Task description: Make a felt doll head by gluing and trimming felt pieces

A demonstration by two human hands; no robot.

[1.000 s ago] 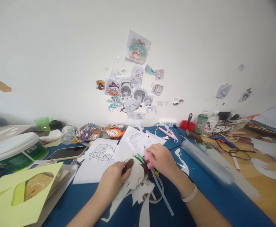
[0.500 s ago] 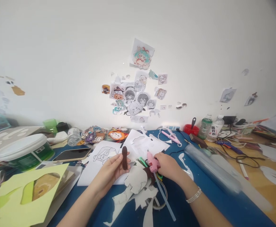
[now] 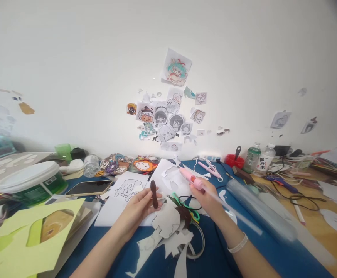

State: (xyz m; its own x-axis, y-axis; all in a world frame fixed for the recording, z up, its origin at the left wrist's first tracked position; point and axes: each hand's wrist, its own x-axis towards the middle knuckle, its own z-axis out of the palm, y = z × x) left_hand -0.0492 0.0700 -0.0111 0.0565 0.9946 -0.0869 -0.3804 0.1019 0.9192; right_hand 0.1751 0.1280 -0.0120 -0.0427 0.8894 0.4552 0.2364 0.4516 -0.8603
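Note:
Between the thumb and fingers of my left hand is a narrow dark brown cut-out piece, held nearly upright. My right hand grips a pink hot glue gun, its nozzle pointing up and left. A long clear glue stick sticks out of the gun's back toward my wrist. Below and between the hands lies a heap of grey-white paper scraps with brown bits and green cords. Behind my left hand rests a white sheet with a line drawing.
A phone and a white-lidded tub stand left, behind yellow cut paper. On the right lie a clear plastic roll, bottles, a red bowl and blue-handled pliers. Cut-out drawings hang on the wall.
My right hand has lifted and turned the glue gun, so its nozzle tips left and the glue stick swings out to the right. My left hand still holds the brown piece, almost in place.

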